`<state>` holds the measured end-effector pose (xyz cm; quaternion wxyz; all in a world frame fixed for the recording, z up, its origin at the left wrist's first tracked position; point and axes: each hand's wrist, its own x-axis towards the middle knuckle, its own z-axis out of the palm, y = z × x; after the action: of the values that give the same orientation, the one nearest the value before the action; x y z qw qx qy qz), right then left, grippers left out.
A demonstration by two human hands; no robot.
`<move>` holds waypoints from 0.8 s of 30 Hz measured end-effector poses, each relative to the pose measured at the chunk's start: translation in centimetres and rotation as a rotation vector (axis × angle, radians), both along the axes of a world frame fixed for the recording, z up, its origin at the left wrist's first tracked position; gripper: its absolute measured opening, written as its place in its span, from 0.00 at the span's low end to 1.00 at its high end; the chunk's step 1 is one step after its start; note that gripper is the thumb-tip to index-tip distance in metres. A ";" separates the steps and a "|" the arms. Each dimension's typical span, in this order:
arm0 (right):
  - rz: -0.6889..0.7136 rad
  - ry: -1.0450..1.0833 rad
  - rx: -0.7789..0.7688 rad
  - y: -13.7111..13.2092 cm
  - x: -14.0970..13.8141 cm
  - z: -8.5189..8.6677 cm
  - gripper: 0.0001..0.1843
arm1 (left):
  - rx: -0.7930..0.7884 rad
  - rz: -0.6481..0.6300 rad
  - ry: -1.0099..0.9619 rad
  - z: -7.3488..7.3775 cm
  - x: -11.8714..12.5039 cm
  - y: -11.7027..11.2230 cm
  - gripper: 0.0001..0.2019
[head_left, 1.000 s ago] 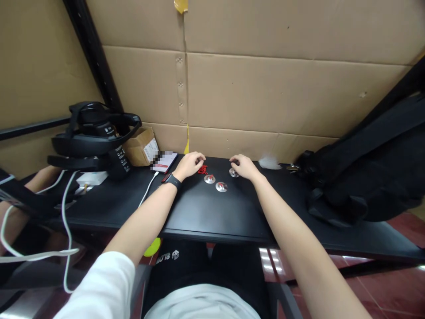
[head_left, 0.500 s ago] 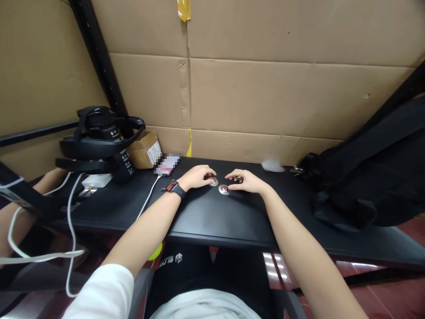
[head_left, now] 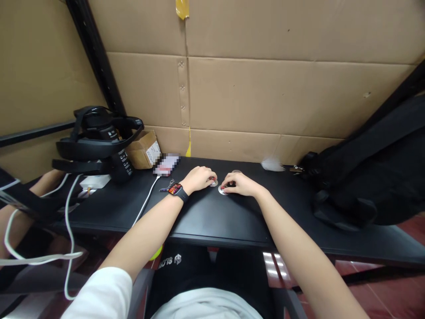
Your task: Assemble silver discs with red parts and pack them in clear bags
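My left hand (head_left: 199,179) is at the middle of the black table (head_left: 212,217), its fingertips pinched on the red middle of a small silver disc (head_left: 214,184). Just to the right, my right hand (head_left: 239,183) pinches the red middle of a second small silver disc (head_left: 222,191). Both discs are at table level and partly covered by fingers. Part of another round, shiny piece (head_left: 236,171) shows behind my right hand. On my left wrist is a smartwatch (head_left: 174,189).
A phone (head_left: 166,165) with a white cable lies left of my hands, near a small cardboard box (head_left: 145,149) and a black headset (head_left: 96,141). A black bag (head_left: 375,173) fills the right side. Another person's arm (head_left: 46,182) shows at far left.
The fingers of both hands have closed onto the discs' red middles. My right hand has moved slightly left, uncovering a round shiny piece behind it.
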<state>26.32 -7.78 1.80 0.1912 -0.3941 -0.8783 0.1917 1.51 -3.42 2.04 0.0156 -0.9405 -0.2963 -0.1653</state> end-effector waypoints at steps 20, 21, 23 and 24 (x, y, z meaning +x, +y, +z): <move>-0.369 -0.294 0.084 -0.9 -0.1 0.9 0.05 | -0.207 0.090 -0.344 0.3 -0.1 -0.2 0.05; -0.393 -0.327 0.078 -1.1 -0.2 1.1 0.05 | -0.216 0.092 -0.357 0.3 0.0 -0.2 0.05; -0.426 -0.378 0.080 -1.5 -0.2 1.4 0.06 | -0.237 0.094 -0.379 0.2 0.0 -0.1 0.05; -0.427 -0.389 0.089 -1.6 -0.2 1.4 0.06 | -0.250 0.094 -0.393 0.2 0.0 -0.1 0.05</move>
<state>26.08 -9.38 3.20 0.0723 -0.5907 -0.8031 0.0291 1.54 -3.56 2.25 -0.1511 -0.8702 -0.3553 -0.3062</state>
